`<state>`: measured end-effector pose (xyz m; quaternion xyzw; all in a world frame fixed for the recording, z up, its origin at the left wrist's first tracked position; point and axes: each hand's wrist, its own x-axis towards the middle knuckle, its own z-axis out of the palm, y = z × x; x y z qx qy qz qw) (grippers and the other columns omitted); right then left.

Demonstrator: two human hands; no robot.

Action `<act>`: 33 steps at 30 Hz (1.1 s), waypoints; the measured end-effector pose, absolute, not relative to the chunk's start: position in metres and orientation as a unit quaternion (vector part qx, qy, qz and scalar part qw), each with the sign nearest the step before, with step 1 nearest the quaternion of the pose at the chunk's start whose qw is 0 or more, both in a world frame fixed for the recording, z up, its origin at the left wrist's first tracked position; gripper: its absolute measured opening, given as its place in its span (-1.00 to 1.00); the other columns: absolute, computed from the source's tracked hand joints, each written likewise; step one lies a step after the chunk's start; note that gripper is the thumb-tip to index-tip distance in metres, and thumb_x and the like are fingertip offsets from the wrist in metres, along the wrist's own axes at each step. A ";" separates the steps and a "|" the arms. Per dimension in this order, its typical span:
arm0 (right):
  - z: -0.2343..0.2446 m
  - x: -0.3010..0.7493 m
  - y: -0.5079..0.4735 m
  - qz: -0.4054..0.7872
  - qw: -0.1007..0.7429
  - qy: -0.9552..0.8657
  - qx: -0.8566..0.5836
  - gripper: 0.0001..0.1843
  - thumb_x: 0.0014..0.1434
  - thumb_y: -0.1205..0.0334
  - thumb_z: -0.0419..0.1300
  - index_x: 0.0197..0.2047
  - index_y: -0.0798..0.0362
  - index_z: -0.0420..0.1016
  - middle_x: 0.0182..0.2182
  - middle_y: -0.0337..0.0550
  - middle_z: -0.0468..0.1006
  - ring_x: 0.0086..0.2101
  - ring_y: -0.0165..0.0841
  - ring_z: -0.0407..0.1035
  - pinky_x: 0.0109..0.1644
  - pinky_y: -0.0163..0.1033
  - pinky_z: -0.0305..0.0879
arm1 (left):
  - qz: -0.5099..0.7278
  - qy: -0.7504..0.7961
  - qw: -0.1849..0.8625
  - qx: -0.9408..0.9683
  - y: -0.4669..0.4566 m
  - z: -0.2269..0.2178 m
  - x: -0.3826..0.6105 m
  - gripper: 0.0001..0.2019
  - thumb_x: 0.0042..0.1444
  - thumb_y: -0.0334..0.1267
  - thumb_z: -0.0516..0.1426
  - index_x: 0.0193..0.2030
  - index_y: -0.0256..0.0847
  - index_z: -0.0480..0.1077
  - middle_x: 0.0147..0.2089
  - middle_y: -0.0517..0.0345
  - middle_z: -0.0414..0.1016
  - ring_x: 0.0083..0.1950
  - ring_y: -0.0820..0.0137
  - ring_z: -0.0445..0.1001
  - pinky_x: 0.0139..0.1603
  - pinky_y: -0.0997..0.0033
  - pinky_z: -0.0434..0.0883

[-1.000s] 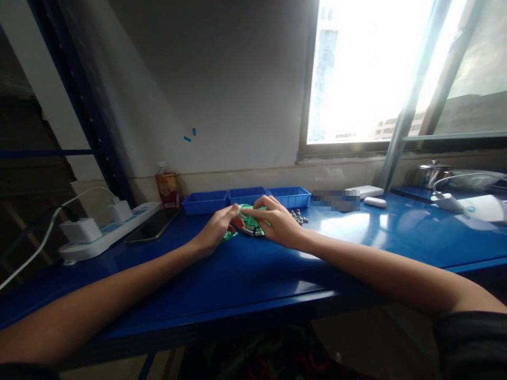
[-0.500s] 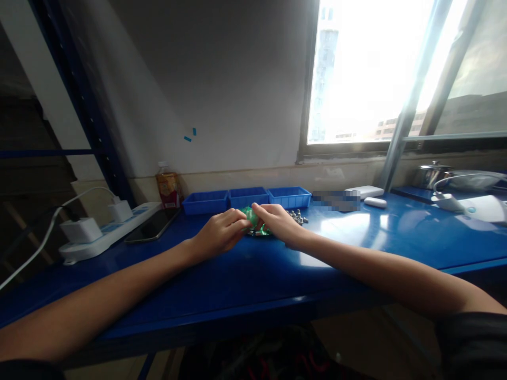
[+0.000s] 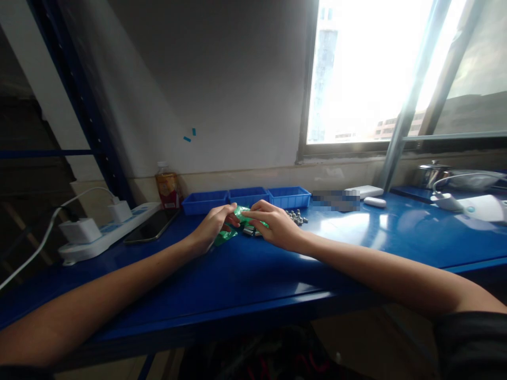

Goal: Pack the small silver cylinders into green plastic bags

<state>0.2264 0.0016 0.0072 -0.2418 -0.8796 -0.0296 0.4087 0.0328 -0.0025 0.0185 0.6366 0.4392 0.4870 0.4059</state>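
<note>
A crumpled green plastic bag [image 3: 225, 237] lies between my two hands, partly hidden by the fingers. My left hand [image 3: 212, 228] grips it from the left, and a loose flap hangs below the fingers onto the table. From the right, my right hand [image 3: 279, 226] has its fingertips closed on the bag's upper part. Small silvery metal pieces [image 3: 249, 230] lie on the table just under the bag, between the hands. Behind my right hand sits a cluster of small metal fittings [image 3: 298, 217]; their exact kind is too small to tell.
Three blue bins [image 3: 289, 197] stand in a row behind my hands. To the left are a phone [image 3: 152, 226], a power strip [image 3: 119, 229] with plugs, and a drink bottle [image 3: 168, 189]. White devices [image 3: 374, 202] lie to the right on the blue table [image 3: 237, 285].
My left hand has shifted left and lowered, drawing part of the green bag with it. The hands are farther apart, and metal pieces beneath show more clearly.
</note>
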 end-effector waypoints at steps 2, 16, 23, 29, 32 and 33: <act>0.007 0.226 0.004 -0.038 0.412 -0.877 -0.245 -0.72 0.22 0.26 0.13 -0.01 0.03 0.47 -0.11 -0.04 0.40 -0.14 -0.31 0.34 -0.10 -0.23 0.30 | 0.489 0.441 0.422 0.624 -0.002 0.019 0.033 -0.76 0.01 -0.11 0.14 -0.35 -0.29 0.38 -0.41 0.12 0.45 -0.38 0.38 0.44 -0.43 0.48 0.26; 0.010 0.218 0.006 0.105 0.455 -0.814 -0.346 -0.57 0.09 0.11 0.23 -0.61 0.04 0.08 -0.63 -0.38 0.16 -0.56 -0.52 0.02 -0.48 -0.34 -0.06 | 0.524 0.441 0.218 0.696 -0.001 0.017 0.028 -0.76 0.08 -0.09 0.13 -0.24 -0.23 0.38 -0.52 0.22 0.39 -0.49 0.44 0.36 -0.50 0.50 0.22; 0.021 0.219 0.003 0.456 0.462 -0.689 -0.322 -0.46 0.08 -0.27 0.09 -0.41 0.12 0.37 -0.59 -0.26 0.34 -0.56 -0.46 0.25 -0.50 -0.35 0.14 | 0.533 0.425 0.169 0.712 -0.011 0.020 0.031 -0.75 0.11 -0.07 0.12 -0.17 -0.19 0.39 -0.43 0.19 0.42 -0.45 0.41 0.42 -0.48 0.49 0.26; 0.022 0.219 0.004 0.513 0.488 -0.632 -0.314 -0.57 0.08 -0.13 0.16 -0.42 0.13 0.42 -0.54 -0.21 0.42 -0.53 -0.43 0.32 -0.45 -0.32 0.24 | 0.435 0.333 0.016 0.837 -0.008 0.015 0.024 -0.80 0.13 -0.36 0.02 -0.21 -0.14 0.45 -0.08 0.07 0.40 -0.06 0.32 0.41 -0.24 0.44 0.36; 0.019 0.221 0.009 0.349 0.509 -0.712 -0.336 -0.76 0.07 0.09 0.20 -0.36 0.13 0.45 -0.53 -0.27 0.41 -0.49 -0.45 0.29 -0.41 -0.33 0.20 | 0.399 0.323 0.018 0.858 -0.009 0.013 0.026 -0.79 0.11 -0.37 0.05 -0.16 -0.13 0.44 -0.05 0.06 0.38 -0.01 0.30 0.38 -0.08 0.35 0.37; 0.017 0.221 0.010 0.293 0.516 -0.731 -0.337 -0.80 0.08 0.15 0.19 -0.34 0.13 0.46 -0.52 -0.26 0.43 -0.47 -0.44 0.30 -0.39 -0.33 0.20 | 0.399 0.336 0.030 0.853 -0.009 0.013 0.027 -0.80 0.10 -0.35 0.07 -0.16 -0.14 0.44 -0.05 0.06 0.38 -0.01 0.29 0.38 -0.05 0.32 0.36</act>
